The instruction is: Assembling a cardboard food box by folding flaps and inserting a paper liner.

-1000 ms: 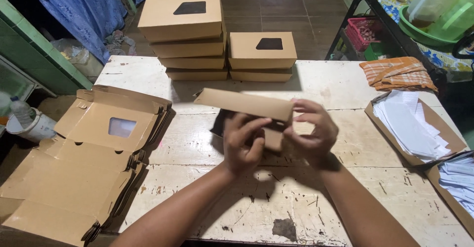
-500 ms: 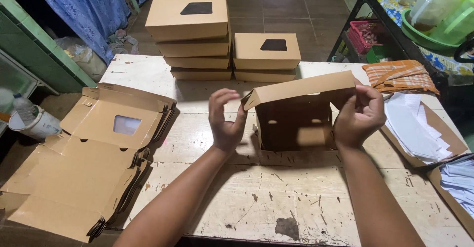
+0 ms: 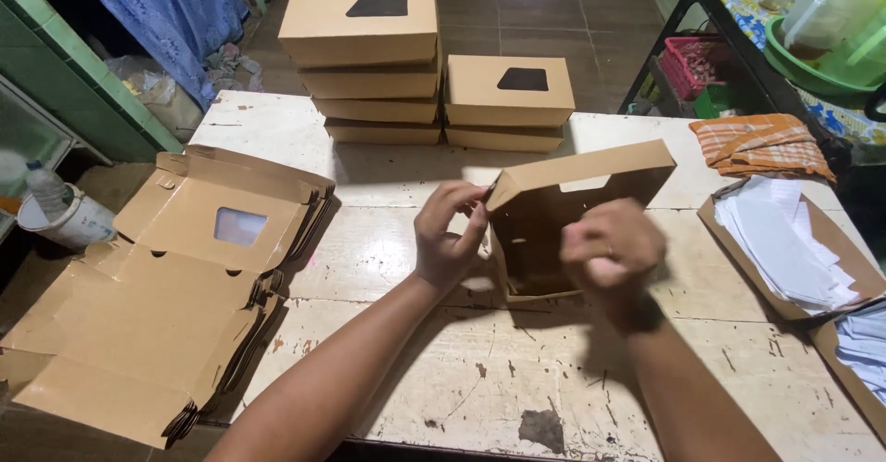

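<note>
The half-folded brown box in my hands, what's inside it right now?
The half-folded box looks empty: only dark, shadowed cardboard walls show through its open side. The right hand covers the lower right part of the opening, so that corner cannot be checked. The left hand pinches the lid edge.

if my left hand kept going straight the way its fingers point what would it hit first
Probably the brown cardboard box: the left hand points up and right, fingertips already at the lid's left corner.
</note>
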